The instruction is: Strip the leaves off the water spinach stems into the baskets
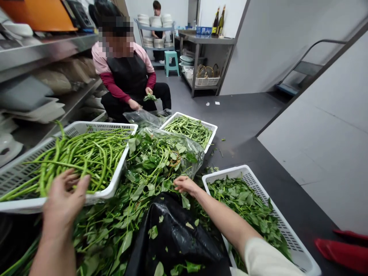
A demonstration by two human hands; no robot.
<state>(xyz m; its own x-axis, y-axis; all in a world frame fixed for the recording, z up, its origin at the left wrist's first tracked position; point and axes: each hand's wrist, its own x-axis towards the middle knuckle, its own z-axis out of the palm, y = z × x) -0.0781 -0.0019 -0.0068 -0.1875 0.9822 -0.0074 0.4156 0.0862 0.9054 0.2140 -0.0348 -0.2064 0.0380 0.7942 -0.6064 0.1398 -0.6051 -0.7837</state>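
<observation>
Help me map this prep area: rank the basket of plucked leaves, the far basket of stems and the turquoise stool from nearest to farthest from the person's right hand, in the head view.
From the right hand:
1. Basket of plucked leaves, just to its right.
2. Far basket of stems, beyond it, past the clear bag.
3. Turquoise stool, far back by the shelves.

The stripped stems [83, 155] at ten o'clock are bright green in a white perforated basket [17, 180], while the leafy pile [138, 180] at centre is darker green. At six o'clock a glossy black bag [175, 234] carries green leaf scraps. At one o'clock a co-worker's pink-and-maroon sleeves [113, 82] frame a black apron [130, 74].
</observation>
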